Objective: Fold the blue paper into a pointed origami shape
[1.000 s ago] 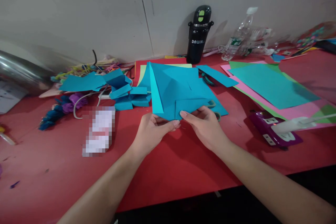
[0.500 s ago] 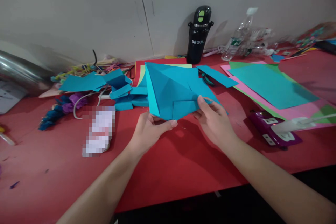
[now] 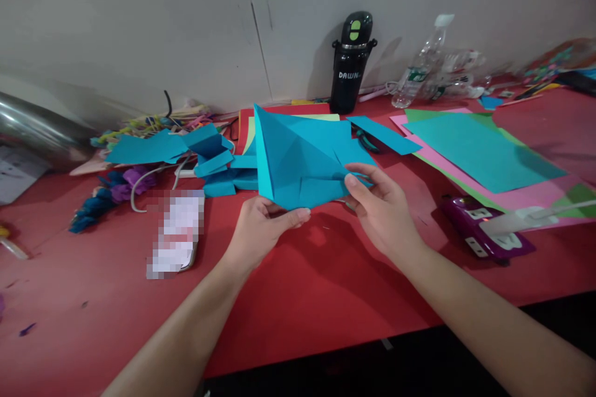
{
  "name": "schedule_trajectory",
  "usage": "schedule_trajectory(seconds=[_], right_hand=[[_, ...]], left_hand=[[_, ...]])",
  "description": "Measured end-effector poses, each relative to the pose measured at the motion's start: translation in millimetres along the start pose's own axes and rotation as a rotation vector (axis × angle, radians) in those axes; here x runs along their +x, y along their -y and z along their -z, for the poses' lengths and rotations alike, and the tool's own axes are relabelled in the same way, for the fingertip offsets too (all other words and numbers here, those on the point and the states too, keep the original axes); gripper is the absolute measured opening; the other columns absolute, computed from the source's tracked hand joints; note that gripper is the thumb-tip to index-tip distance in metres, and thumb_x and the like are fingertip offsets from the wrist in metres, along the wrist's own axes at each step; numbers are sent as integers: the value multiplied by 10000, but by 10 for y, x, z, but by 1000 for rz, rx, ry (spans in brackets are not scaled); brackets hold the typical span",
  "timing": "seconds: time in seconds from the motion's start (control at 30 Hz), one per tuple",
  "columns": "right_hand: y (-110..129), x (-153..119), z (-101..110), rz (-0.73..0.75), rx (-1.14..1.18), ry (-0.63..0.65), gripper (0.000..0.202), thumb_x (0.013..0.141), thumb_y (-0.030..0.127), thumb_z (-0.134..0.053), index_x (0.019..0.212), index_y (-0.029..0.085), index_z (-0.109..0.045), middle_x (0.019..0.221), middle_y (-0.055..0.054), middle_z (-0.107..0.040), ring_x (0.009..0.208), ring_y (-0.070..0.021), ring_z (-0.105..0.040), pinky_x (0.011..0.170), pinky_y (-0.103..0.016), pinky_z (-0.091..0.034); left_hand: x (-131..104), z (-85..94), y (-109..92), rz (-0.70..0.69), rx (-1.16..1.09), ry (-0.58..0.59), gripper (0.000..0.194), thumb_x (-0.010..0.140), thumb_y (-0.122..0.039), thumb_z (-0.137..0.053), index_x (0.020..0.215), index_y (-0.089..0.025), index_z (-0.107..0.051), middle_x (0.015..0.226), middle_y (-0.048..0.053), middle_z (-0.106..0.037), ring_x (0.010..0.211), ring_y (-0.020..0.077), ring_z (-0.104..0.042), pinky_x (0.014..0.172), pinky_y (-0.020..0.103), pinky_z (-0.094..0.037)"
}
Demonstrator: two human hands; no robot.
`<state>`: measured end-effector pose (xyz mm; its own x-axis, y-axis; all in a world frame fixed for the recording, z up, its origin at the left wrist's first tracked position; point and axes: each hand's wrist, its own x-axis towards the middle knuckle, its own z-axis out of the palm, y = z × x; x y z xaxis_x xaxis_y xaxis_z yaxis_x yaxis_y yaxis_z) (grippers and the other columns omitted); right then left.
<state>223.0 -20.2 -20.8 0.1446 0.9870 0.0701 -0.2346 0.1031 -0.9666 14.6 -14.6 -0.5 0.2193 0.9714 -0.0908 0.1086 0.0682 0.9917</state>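
Note:
A folded blue paper piece (image 3: 302, 155) is held above the red table (image 3: 298, 310), its pointed corner up at the left. My left hand (image 3: 265, 226) grips its lower left edge, the thumb along the bottom and the other fingers partly hidden behind the paper. At the lower right edge, my right hand (image 3: 379, 205) pinches the paper between thumb and fingers. More folded blue paper pieces (image 3: 214, 161) lie just left of the held one. Behind it are red and pale yellow sheets, partly covered.
A black bottle (image 3: 349, 68) and clear plastic bottles (image 3: 419, 71) stand by the wall. Coloured sheets (image 3: 488, 149) and a purple power strip (image 3: 484, 229) lie at the right. A phone (image 3: 179, 232) and paper flowers (image 3: 107, 192) lie at the left.
The held blue paper has shifted slightly left and tilted a little. My right hand has moved slightly, its index finger now higher over the paper's right edge. My left hand still grips it.

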Motion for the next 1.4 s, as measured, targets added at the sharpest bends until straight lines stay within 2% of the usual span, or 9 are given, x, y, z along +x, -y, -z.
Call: schedule_trajectory(seconds=[0.27,0.47,0.63,0.77,0.87,0.97,1.13,1.3,1.4], right_hand=[[150,74,140,-115,166,77,197,844,423,-747,913,240,-733,827,-16,-707,787,-153,-704,787,-301,-576],[40,58,107,-116,167,130,257,823,463,-759,956,246,-722,884,-23,-728,864,-191,-708,841,-363,-575],[-37,27,16,-126,130,131,202,816,416,-772,861,231,-704,802,-13,-700,785,-192,-681,787,-397,-586],[27,73,75,-145,221,123,206,825,401,-765,740,237,-674,745,11,-649,713,-155,-628,729,-351,-578],[100,125,169,-200,184,149,165,844,428,-738,894,271,-738,846,3,-695,756,-169,-649,701,-344,-571],[133,148,222,-179,-1,160,305,856,451,-719,1126,310,-737,950,-7,-744,855,-196,-679,729,-346,-573],[69,95,137,-34,-251,286,379,859,447,-714,1210,305,-717,1108,-25,-758,937,-226,-703,778,-376,-587],[-54,39,66,69,-353,359,486,823,447,-755,1283,313,-672,1238,-53,-709,1118,-278,-669,936,-459,-565],[-80,22,100,174,-391,452,737,723,492,-829,1397,341,-571,1398,-66,-605,1286,-320,-565,1047,-503,-497]], left_hand=[[24,118,-63,-35,85,-65,146,745,-315,-826,829,-200,-794,674,30,-763,844,276,-756,713,340,-620],[43,31,-22,-90,76,-87,193,726,-320,-836,855,-184,-787,932,64,-803,882,292,-753,760,374,-622],[-23,-105,-15,-61,67,14,343,738,-328,-831,1049,-199,-768,1079,76,-785,1001,307,-734,854,406,-611],[-40,20,-48,-57,68,262,257,765,-277,-807,1001,-178,-777,1028,102,-790,999,312,-734,875,417,-599],[-9,215,-84,-88,-2,299,218,803,-242,-768,1015,-189,-770,1100,113,-773,1047,303,-721,931,413,-573],[15,298,-106,10,-171,263,327,848,-232,-723,1174,-206,-708,1246,124,-717,1145,291,-682,971,394,-553],[-23,82,-81,181,-272,299,311,928,-394,-636,1134,-169,-699,1221,157,-712,1096,285,-697,860,367,-597],[-33,-81,-12,155,-179,239,286,823,-346,-764,1054,-192,-694,1008,73,-758,882,207,-732,719,279,-596],[-9,-54,12,142,-107,174,256,794,-311,-775,995,-178,-689,950,65,-752,802,188,-720,666,264,-587]])
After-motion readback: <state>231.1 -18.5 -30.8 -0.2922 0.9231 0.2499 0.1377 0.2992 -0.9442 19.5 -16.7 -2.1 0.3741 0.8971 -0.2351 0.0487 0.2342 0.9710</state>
